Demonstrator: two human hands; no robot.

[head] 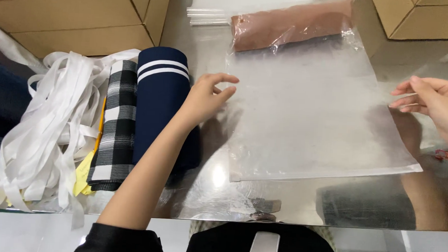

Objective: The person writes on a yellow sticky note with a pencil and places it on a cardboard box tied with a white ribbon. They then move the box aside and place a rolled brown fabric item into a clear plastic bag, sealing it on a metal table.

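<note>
Head view: my left hand [205,97] hangs loose-fingered at the left edge of the clear plastic bag [311,110], gripping nothing. My right hand [435,101] is released at its right edge. The bag lies flat on the shiny bench [205,191], brown folded cloth [290,23] inside its far end. Rolled navy fabric [161,97] lies just left.

Left hand [207,97]: forearm bare, reaching forward and up from lower left, wrist straight, fingers [225,79] loosely curled, thumb and index apart. Right hand [437,101]: enters from right edge, palm down, fingers extended leftward, slightly spread. Hands well apart.
</note>
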